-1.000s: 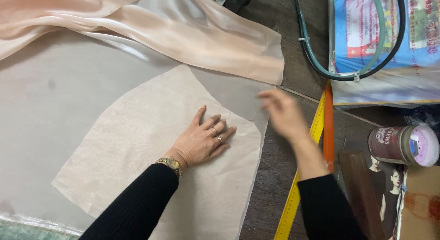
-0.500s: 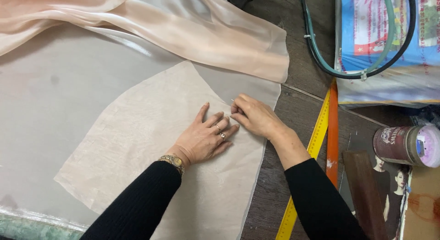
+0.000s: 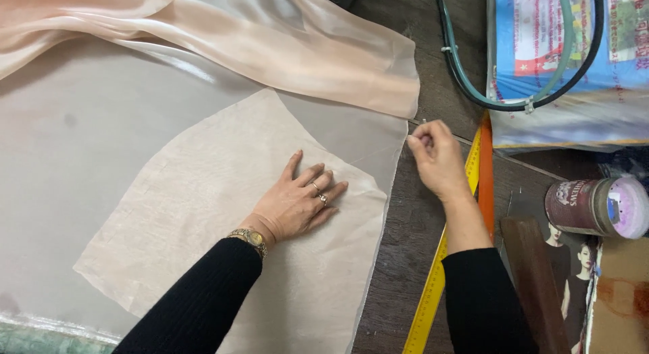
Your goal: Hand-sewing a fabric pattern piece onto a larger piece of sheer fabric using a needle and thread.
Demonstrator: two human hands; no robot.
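Flat on the cut fabric piece (image 3: 223, 212), left hand (image 3: 297, 204); right hand (image 3: 436, 158) pinched beside it.

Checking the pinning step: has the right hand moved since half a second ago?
Yes. The right hand has pulled away from the left hand toward the yellow ruler, now pinched at the sheer fabric's right edge.

Matt, finely woven beige cloth piece (image 3: 223, 212) lies on smooth sheer fabric (image 3: 101, 124). Glossy peach satin (image 3: 270, 43) at 12 o'clock. Rough dark wood tabletop (image 3: 405, 259). Shiny yellow plastic ruler (image 3: 433, 293), glossy plastic jar (image 3: 595, 205) at 3 o'clock.
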